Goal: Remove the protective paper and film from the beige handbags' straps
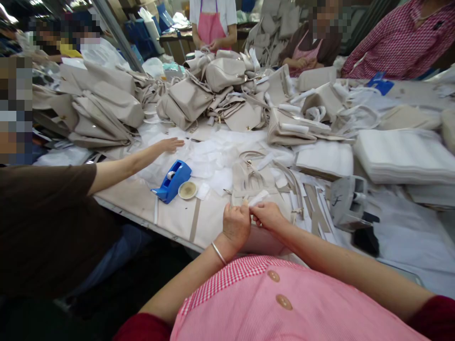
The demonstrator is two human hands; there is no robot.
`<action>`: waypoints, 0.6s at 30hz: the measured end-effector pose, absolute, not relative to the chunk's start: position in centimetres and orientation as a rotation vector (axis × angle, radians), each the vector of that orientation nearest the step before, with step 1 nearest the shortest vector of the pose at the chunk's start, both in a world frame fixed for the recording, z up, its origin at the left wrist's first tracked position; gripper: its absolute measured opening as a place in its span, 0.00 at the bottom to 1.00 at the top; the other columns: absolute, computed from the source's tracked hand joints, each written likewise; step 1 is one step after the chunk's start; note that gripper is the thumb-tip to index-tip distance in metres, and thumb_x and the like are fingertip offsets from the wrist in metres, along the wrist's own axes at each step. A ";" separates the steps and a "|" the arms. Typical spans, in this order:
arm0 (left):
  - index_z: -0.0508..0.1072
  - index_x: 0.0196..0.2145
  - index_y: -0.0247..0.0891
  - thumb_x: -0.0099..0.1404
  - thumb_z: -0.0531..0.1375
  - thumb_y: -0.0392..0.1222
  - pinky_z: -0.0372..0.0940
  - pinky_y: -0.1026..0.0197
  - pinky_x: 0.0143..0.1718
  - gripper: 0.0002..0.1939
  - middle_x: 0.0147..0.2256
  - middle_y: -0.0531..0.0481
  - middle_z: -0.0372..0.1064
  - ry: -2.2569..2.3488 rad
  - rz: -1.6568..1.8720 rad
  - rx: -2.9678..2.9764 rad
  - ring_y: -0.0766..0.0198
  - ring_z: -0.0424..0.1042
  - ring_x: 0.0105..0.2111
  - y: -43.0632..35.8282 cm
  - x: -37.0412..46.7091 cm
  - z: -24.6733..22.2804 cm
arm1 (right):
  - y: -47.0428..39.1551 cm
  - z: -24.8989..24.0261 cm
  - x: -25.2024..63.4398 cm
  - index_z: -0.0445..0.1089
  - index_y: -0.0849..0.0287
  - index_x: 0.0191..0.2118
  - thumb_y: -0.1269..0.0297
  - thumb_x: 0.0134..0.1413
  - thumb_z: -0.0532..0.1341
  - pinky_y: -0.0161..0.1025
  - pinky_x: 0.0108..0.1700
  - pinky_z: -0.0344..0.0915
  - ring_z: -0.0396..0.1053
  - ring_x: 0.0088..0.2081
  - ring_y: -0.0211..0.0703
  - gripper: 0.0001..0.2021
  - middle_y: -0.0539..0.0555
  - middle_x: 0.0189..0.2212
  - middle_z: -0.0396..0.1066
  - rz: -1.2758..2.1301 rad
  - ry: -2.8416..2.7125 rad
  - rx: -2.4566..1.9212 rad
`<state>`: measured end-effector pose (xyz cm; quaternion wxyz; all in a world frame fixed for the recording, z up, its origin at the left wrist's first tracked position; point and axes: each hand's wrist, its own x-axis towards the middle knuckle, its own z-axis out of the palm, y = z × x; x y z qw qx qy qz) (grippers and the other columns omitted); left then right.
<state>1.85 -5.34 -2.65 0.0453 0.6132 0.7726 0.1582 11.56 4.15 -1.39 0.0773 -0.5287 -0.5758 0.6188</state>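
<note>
A beige handbag (pixel 254 182) lies on the table just in front of me, its long strap curving off to the right. Over its near edge my left hand (pixel 237 223) is closed, thumb and fingers pinched together near a small white piece (pixel 259 198). Close beside it, my right hand (pixel 269 216) is pinched at the near end of that white piece, which looks like thin wrapping. The fingertips of both hands nearly meet. What exactly lies between my left fingers is too small to tell.
A blue tape dispenser (pixel 174 181) and a round tin (pixel 187 190) lie left; a grey dispenser (pixel 349 202) stands right. Piled beige bags (pixel 192 102) fill the back. White foam sheets (pixel 403 155) are stacked right. A co-worker's arm (pixel 128 166) reaches in from the left.
</note>
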 end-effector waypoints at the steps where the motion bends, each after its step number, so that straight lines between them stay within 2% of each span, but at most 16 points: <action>1: 0.62 0.59 0.22 0.73 0.46 0.36 0.54 0.40 0.55 0.22 0.34 0.33 0.75 2.362 0.490 1.864 0.45 0.74 0.38 -5.4 1.9 -2.7 | 4.1 -1.4 11.5 0.66 0.61 0.18 0.64 0.47 0.62 0.31 0.17 0.49 0.58 0.15 0.33 0.12 0.50 0.13 0.63 1.837 -1.742 -1.586; 3: 0.60 0.61 0.25 0.73 0.46 0.36 0.54 0.41 0.53 0.22 0.35 0.35 0.75 2.343 0.483 1.871 0.46 0.73 0.39 -5.4 1.8 -2.6 | 4.2 -1.5 11.5 0.67 0.61 0.18 0.64 0.48 0.62 0.32 0.17 0.49 0.58 0.15 0.34 0.12 0.50 0.12 0.63 1.810 -1.772 -1.582; 6: 0.70 0.51 0.30 0.73 0.46 0.36 0.56 0.43 0.50 0.17 0.34 0.36 0.75 2.307 0.446 1.897 0.47 0.73 0.38 -5.3 1.7 -2.4 | 4.3 -1.8 11.8 0.68 0.61 0.18 0.62 0.49 0.61 0.32 0.18 0.51 0.60 0.16 0.35 0.13 0.51 0.13 0.64 1.793 -1.819 -1.545; 9: 0.72 0.41 0.33 0.74 0.45 0.38 0.58 0.48 0.45 0.16 0.33 0.38 0.75 2.296 0.415 1.908 0.49 0.72 0.37 -5.2 1.4 -2.5 | 4.4 -2.2 12.3 0.71 0.61 0.20 0.60 0.49 0.62 0.33 0.20 0.51 0.61 0.17 0.36 0.12 0.51 0.15 0.67 1.792 -1.875 -1.472; 14: 0.73 0.38 0.34 0.72 0.47 0.39 0.61 0.53 0.38 0.15 0.34 0.38 0.75 2.310 0.474 1.819 0.50 0.73 0.36 -4.8 1.3 -3.2 | 4.1 -2.5 13.0 0.75 0.61 0.24 0.63 0.48 0.62 0.32 0.22 0.54 0.63 0.20 0.36 0.08 0.52 0.21 0.72 1.760 -1.890 -1.426; 18: 0.73 0.35 0.35 0.70 0.49 0.37 0.62 0.55 0.36 0.13 0.32 0.39 0.76 2.358 0.552 1.721 0.53 0.74 0.34 -4.6 1.2 -3.3 | 3.8 -2.3 12.8 0.74 0.62 0.27 0.64 0.50 0.60 0.33 0.22 0.54 0.61 0.19 0.34 0.09 0.52 0.20 0.71 1.753 -1.845 -1.468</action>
